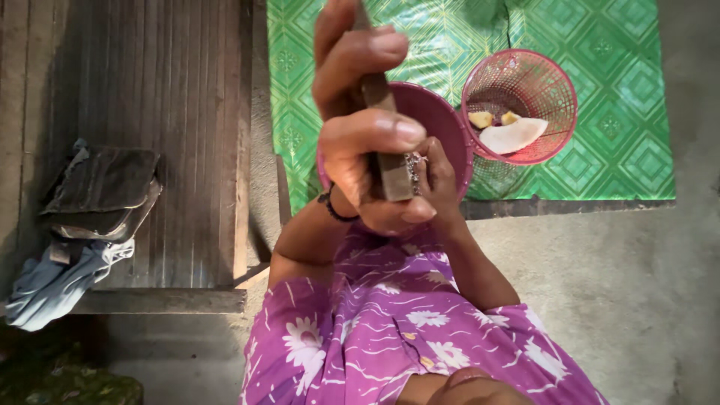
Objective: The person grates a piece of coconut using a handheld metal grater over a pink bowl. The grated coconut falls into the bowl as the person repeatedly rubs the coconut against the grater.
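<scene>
A long brown wooden handle [388, 142], seemingly of a knife or grater, is held up close to the camera, above a purple bowl [442, 120]. The left hand [360, 97] is wrapped shut around the handle, its fingers curled over the upper part and the thumb pressed across the front. The right hand [427, 187] is closed below it; whether it grips the lower end or something small beside it cannot be told. Something grey and glinting [413, 166] is seen at that end, possibly metal teeth.

The tool is judged stiff, fairly light and dry enough not to slip; it is best gripped on the wood, well clear of the metal end.

Just right of the bowl, a pink mesh basket [555, 82] is seen with a pale slice [514, 135] and two yellowish pieces [481, 118] inside. Both vessels are set on a green patterned mat [622, 150] on the concrete floor [637, 285]. Well to the left, a dark pouch [101, 191] and grey cloth [52, 281] are laid on wooden boards [180, 90].
</scene>
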